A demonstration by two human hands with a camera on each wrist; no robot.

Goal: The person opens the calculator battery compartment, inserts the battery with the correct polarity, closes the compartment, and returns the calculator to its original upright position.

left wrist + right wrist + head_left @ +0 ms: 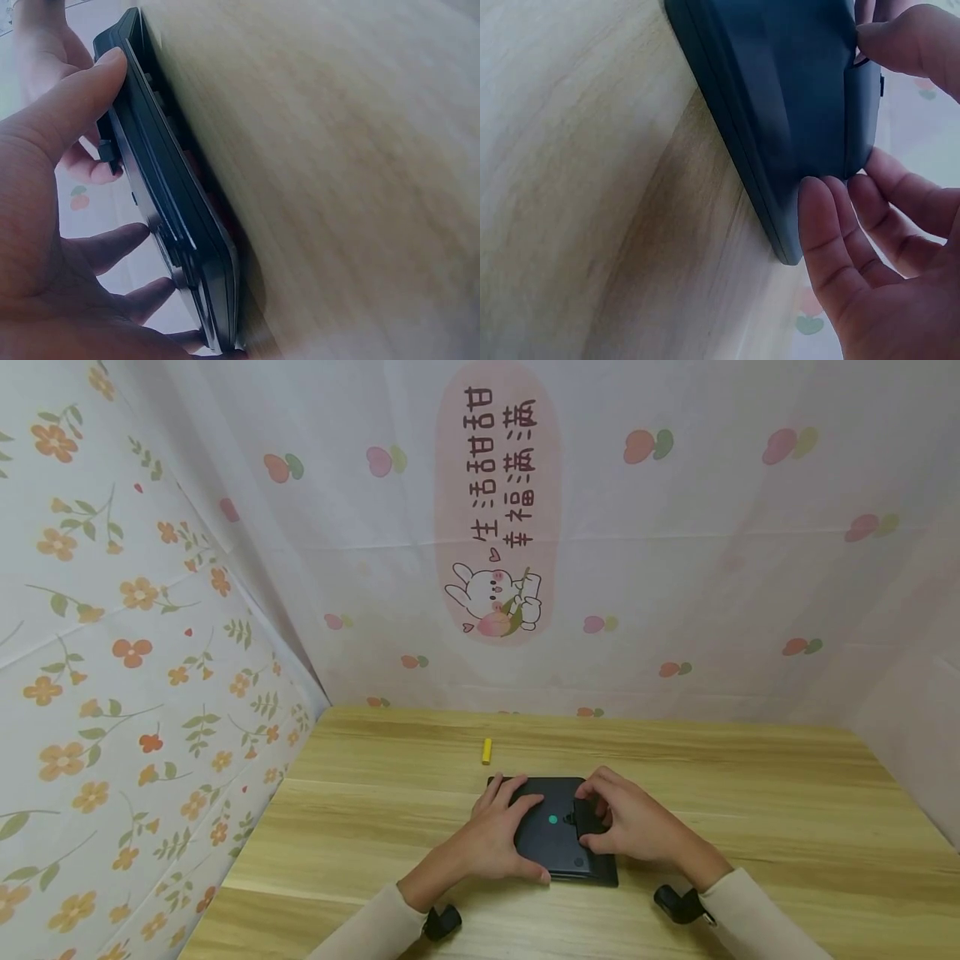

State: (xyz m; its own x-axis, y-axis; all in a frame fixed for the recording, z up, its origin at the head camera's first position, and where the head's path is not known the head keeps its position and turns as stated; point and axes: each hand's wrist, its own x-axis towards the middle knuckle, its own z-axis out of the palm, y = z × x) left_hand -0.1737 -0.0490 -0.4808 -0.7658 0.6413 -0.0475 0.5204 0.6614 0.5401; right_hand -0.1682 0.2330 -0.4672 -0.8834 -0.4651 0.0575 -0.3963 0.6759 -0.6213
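Note:
A black calculator [553, 852] lies face down on the table, with a small green dot on its back; a few keys show along its underside in the left wrist view. My left hand [498, 839] spans its left part, thumb at the near edge and fingers toward the far edge, holding it. The right hand [636, 818] pinches the small dark battery cover [861, 116] between thumb and fingers. That cover stands tilted up from the calculator's back at its right side. What lies beneath the cover is hidden. Beyond the calculator lies a small yellow battery [487, 752].
The wood-grain table [360, 827] runs back to a white printed curtain [675, 568]. A flowered cloth [150, 693] hangs along the left side. Black wrist-worn devices [678, 904] sit below both wrists, close to the tabletop.

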